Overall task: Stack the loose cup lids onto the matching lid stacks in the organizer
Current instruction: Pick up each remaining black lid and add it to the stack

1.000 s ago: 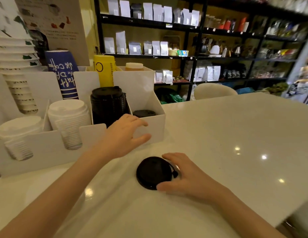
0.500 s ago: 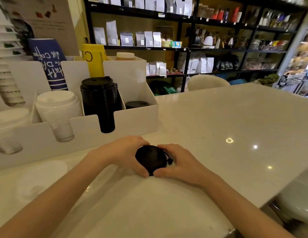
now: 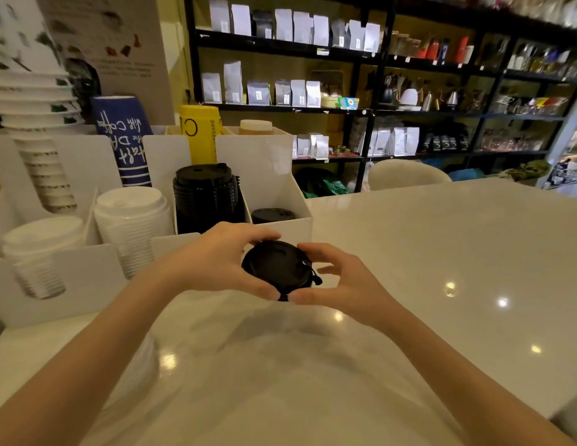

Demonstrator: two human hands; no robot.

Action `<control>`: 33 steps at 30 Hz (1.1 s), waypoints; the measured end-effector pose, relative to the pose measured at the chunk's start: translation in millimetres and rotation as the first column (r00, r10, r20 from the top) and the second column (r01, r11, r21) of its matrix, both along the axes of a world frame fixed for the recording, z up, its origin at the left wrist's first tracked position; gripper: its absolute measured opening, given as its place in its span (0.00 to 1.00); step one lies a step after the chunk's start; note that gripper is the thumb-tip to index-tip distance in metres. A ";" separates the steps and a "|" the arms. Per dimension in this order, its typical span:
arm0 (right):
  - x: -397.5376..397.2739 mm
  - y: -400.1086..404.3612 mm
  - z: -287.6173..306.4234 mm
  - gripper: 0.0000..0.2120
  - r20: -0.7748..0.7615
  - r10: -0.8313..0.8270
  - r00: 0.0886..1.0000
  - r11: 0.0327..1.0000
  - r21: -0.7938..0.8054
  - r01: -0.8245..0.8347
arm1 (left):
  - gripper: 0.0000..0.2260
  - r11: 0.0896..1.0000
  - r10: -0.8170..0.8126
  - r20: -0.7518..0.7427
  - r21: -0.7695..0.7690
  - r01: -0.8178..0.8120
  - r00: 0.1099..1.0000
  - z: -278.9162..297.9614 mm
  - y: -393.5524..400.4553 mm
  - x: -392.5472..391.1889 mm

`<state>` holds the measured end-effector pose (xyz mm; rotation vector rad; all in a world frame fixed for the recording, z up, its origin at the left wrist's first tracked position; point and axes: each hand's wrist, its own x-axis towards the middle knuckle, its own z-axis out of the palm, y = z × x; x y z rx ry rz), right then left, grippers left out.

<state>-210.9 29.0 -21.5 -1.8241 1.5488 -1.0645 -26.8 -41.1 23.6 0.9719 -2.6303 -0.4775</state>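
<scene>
1. The left hand [image 3: 216, 257] and right hand [image 3: 342, 281] grasp one black lid [image 3: 276, 267] between thumbs and fingers, lifted above the white counter [image 3: 441, 252], just near of the organizer [image 3: 87, 281].
2. The organizer's compartments hold two white lid stacks [image 3: 132, 220], a tall black lid stack [image 3: 205, 196], and a low black lid stack [image 3: 272, 215] at far right.
3. The counter lies bare to the right.

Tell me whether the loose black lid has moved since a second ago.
Yes. The black lid, held between left hand and right hand, has risen off the table toward the white organizer.
</scene>
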 end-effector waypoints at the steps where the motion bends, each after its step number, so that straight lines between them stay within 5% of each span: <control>1: 1.6 -4.1 5.8 0.31 0.008 0.012 1.000 1.000 -0.016 -0.012 | 0.36 1.000 0.007 -0.028 -0.030 -0.008 1.000 5.5 0.8 4.1; 11: 19.2 -62.1 60.5 0.33 0.051 0.201 0.978 0.969 -0.160 -0.190 | 0.32 0.974 0.121 -0.356 -0.138 -0.180 0.927 40.0 -10.5 35.7; 19: 35.4 -117.8 73.9 0.24 0.206 0.232 0.951 0.937 -0.311 -0.161 | 0.29 0.921 0.267 -0.626 -0.058 -0.385 0.733 38.7 -43.5 42.3; 26: 53.2 -149.1 60.1 0.20 0.164 0.245 0.956 0.945 -0.262 -0.198 | 0.25 0.813 0.422 -0.529 -0.138 -0.565 0.736 26.2 -63.5 38.9; 33: 53.0 -159.2 50.7 0.19 0.229 0.284 0.931 0.953 -0.178 -0.247 | 0.24 0.816 0.432 -0.484 -0.151 -0.559 0.761 22.2 -67.1 41.2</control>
